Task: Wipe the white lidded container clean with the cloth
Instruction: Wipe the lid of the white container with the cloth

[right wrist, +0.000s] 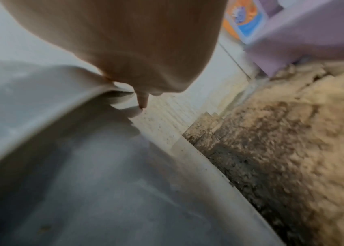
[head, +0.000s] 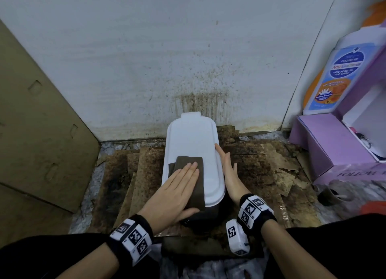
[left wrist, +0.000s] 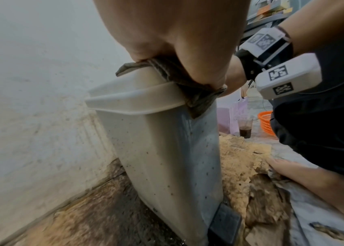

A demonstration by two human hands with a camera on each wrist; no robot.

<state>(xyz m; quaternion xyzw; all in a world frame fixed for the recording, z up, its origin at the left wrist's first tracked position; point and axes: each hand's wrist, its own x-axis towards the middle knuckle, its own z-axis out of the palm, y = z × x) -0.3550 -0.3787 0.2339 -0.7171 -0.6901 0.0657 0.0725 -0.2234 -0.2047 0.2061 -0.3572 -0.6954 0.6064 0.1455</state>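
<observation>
Cloth (head: 193, 176), brown and folded, is lying at 7 o'clock on the lid of the white lidded container (head: 193, 145); we are pressing it with our flat left hand (head: 175, 192), while our open right hand (head: 229, 172) is steadying the rim at 3 o'clock.

Stained cardboard (head: 261, 170) under container (head: 194, 136), floor (head: 94, 180)

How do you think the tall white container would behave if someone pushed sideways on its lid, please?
It is probably apt to tip: the white container is tall and narrow and already looks tilted in the left wrist view. The right hand lies flat against its side, seemingly steadying it. Its smooth plastic lid may let the cloth slide easily.
</observation>
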